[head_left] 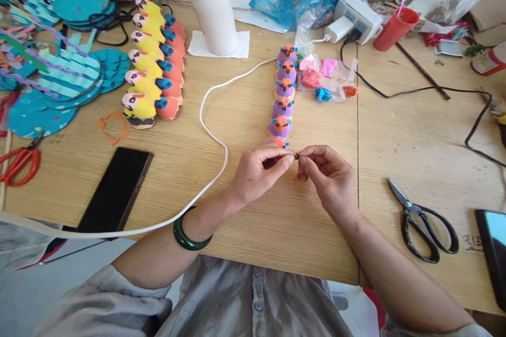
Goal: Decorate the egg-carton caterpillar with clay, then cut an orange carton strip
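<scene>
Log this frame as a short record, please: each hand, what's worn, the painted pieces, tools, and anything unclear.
Left hand: fingertips pinched at a tiny dark piece
Right hand: pinching at the same piece, fingertips close to the left's
Worn: dark green bangle, left wrist
Ahead: purple-and-orange row of painted figures, near end partly behind the left hand
Farther left: yellow row beside an orange-and-blue row
Tools: black-handled scissors to the right, apart from both hands
Unclear: what the dark piece is; too small to tell

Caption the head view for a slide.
Left hand and right hand pinch a tiny dark piece at the near end of a row of purple-orange figures on a wooden table.
</scene>
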Action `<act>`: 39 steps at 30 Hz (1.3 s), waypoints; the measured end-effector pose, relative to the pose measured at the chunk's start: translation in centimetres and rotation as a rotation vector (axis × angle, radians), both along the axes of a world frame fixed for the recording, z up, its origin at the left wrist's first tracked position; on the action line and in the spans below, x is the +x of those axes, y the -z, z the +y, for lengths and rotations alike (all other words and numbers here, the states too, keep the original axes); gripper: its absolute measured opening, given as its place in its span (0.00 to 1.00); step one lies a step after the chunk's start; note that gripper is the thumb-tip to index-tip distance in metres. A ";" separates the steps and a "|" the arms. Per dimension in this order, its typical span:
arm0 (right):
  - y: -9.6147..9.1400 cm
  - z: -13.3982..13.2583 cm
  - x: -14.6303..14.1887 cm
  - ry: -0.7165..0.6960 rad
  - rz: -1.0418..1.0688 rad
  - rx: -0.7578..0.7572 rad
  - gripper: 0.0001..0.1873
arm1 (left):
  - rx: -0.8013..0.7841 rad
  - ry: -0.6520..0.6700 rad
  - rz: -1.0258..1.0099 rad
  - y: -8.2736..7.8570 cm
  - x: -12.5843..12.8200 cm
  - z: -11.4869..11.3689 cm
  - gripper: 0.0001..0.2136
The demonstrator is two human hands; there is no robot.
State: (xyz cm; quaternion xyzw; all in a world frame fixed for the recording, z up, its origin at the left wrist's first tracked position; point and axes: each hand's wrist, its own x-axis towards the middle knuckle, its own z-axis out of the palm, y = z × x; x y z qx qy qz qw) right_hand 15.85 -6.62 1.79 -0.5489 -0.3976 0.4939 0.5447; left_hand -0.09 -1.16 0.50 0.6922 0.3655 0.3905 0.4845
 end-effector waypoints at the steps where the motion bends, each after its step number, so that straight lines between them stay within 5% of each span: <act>1: 0.0 0.0 0.0 -0.002 0.002 -0.001 0.09 | 0.001 -0.002 0.000 0.0 0.0 0.0 0.09; 39: 0.6 -0.2 0.2 -0.071 -0.118 0.096 0.06 | -0.021 0.009 0.044 0.2 -0.2 0.2 0.12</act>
